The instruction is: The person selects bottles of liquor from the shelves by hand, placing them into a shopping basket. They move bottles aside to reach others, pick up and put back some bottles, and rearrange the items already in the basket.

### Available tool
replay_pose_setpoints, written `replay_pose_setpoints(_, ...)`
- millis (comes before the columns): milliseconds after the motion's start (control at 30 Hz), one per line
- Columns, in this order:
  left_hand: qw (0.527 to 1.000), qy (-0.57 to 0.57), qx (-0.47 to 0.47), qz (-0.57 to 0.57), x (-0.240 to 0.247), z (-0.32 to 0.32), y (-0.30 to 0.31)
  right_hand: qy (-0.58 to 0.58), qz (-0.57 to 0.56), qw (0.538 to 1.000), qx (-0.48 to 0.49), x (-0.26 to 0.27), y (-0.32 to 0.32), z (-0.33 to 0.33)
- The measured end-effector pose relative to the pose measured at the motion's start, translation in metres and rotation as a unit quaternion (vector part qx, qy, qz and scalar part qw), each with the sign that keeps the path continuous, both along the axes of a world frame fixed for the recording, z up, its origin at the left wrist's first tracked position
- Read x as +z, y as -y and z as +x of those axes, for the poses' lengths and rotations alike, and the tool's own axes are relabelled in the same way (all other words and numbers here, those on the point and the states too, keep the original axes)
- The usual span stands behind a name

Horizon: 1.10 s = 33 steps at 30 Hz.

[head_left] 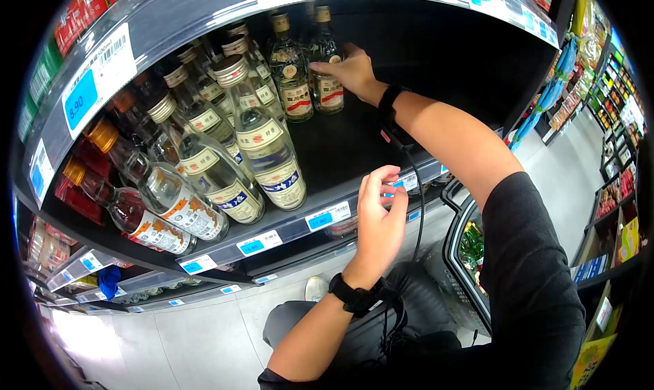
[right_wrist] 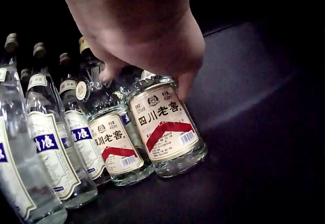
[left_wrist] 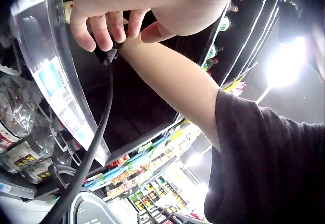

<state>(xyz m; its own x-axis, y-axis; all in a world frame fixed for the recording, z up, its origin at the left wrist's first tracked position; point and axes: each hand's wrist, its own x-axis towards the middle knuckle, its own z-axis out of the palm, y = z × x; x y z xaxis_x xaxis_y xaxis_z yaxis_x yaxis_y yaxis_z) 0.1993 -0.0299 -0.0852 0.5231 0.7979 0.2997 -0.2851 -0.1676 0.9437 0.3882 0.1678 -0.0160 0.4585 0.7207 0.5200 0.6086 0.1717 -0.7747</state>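
Note:
My right hand (head_left: 355,71) grips a clear glass liquor bottle (right_wrist: 165,122) with a gold cap and a cream label crossed by a red band. Thumb and fingers lie on opposite sides of its upper body. A matching bottle (head_left: 293,83) stands upright close on its left. In the right wrist view, both bases are at the dark shelf surface (right_wrist: 244,183). My left hand (head_left: 381,216) is raised in front of the shelf edge with loosely bent fingers and holds nothing. In the left wrist view, its fingers (left_wrist: 101,31) hang over the right forearm.
Several clear bottles with blue-and-white labels (head_left: 272,158) stand left of the pair. Orange-capped bottles (head_left: 180,206) are farther left. Price tags (head_left: 327,216) line the shelf's front rail. A dark basket (head_left: 453,247) with goods stands below right. A black cable (head_left: 421,206) hangs between the arms.

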Motion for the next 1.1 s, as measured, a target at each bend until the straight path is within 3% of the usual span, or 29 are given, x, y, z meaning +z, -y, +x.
replay_pose_setpoints(167,1.0,0.011,0.008,-0.003,-0.006,0.005,-0.002,-0.009,-0.016,0.999,-0.031,0.001,-0.002,-0.002)
replay_pose_setpoints(300,1.0,-0.01,0.01,0.006,-0.004,0.001,-0.003,0.007,-0.002,1.0,0.01,-0.006,-0.003,0.008)
replay_pose_setpoints(367,0.997,0.016,0.0,-0.076,-0.006,-0.002,-0.002,-0.011,0.053,0.998,0.034,-0.007,0.018,0.015)
replay_pose_setpoints(400,0.999,0.017,0.014,-0.026,-0.007,-0.005,-0.003,0.026,0.047,0.998,-0.028,-0.002,0.045,0.007)
replay_pose_setpoints(433,0.999,0.02,0.021,0.021,-0.008,-0.008,-0.004,0.021,0.058,0.998,0.004,0.0,0.075,0.006)
replay_pose_setpoints(500,0.999,-0.006,0.018,0.041,-0.003,-0.016,-0.005,-0.024,-0.055,0.994,0.091,0.018,0.148,0.008)
replay_pose_setpoints(567,0.998,-0.011,0.019,0.06,-0.008,-0.021,-0.009,-0.036,-0.072,0.992,0.096,0.017,0.219,0.018)
replay_pose_setpoints(633,1.0,-0.017,0.012,-0.002,0.001,-0.025,-0.002,0.009,-0.122,0.988,0.094,0.006,0.285,0.041)
replay_pose_setpoints(833,1.0,-0.012,-0.002,-0.019,-0.001,-0.028,0.008,0.156,-0.317,0.935,-0.035,-0.078,0.46,0.103)
replay_pose_setpoints(900,1.0,-0.022,-0.017,-0.009,-0.004,-0.028,0.01,0.094,-0.435,0.89,-0.1,-0.113,0.497,0.103)
replay_pose_setpoints(967,0.999,-0.032,-0.021,-0.008,-0.007,-0.026,0.013,0.094,-0.461,0.878,-0.094,-0.156,0.525,0.1)
replay_pose_setpoints(1033,0.999,-0.043,-0.023,-0.007,-0.011,-0.024,0.014,0.105,-0.532,0.829,-0.137,-0.165,0.533,0.073)
replay_pose_setpoints(1100,0.998,-0.05,-0.034,0.0,-0.014,-0.024,0.013,0.055,-0.548,0.833,-0.05,-0.184,0.542,0.066)
